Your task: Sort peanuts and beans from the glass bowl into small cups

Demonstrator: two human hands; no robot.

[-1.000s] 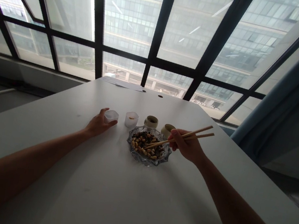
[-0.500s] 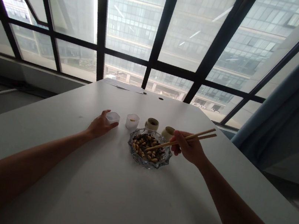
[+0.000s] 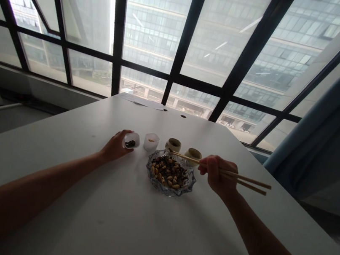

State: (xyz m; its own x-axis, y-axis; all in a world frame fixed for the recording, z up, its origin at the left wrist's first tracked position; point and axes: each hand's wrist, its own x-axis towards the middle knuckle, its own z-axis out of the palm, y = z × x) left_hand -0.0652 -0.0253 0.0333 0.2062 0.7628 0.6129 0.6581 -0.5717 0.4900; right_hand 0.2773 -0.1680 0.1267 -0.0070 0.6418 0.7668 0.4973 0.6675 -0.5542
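My left hand [image 3: 116, 146] is closed round a small translucent white cup [image 3: 136, 135], tilted so that dark seeds [image 3: 129, 143] show inside it. In my right hand [image 3: 218, 176] is a pair of wooden chopsticks [image 3: 247, 180], nearly level and pointing left. Their tips meet over the far rim of a scalloped glass bowl [image 3: 169, 189], in front of a round beige cup [image 3: 174, 144]. A small dark bit shows at the tips, too small to name. Pale shelled-looking nuts and dark seeds [image 3: 168, 172] fill the bowl.
A second white cup [image 3: 151, 142] holding a few yellowish pieces stands between the left cup and the beige one. Another beige cup [image 3: 193, 155] is behind the bowl's right side. Papers [image 3: 143, 102] lie at the white table's [image 3: 105, 220] far end, before the windows.
The chopstick tips have risen out of the bowl's contents to its far rim, and the sticks have levelled. My left hand has tilted its cup towards me, showing the dark seeds.
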